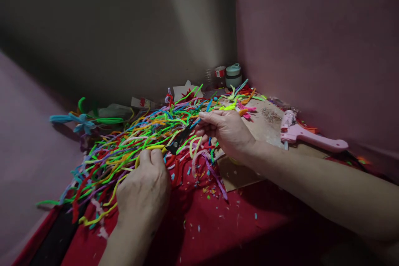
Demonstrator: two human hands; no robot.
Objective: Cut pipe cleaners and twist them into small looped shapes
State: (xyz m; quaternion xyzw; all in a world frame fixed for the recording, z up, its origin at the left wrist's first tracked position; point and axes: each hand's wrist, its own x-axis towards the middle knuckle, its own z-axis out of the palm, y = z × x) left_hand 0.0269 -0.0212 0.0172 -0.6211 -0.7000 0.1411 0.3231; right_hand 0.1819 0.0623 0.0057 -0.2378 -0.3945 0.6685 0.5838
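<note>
My left hand (145,183) is closed around the yellow handle of a pair of small scissors (181,139). Their dark blades point up and right, towards my other hand. A short blue pipe cleaner (195,123) sits between the fingers of my right hand (226,131), pinched at thumb and forefinger. The blade tips are close to it; whether they touch cannot be made out. Beneath and behind both hands spreads a thick heap of many-coloured pipe cleaners (124,158).
A pink glue gun (321,136) lies at the right on a cardboard sheet (262,120). Small clippings dot the red cloth (218,232). At the back stand a pale green lidded cup (233,75) and a red-topped jar (220,75). A blue pipe-cleaner flower (83,124) is at the left.
</note>
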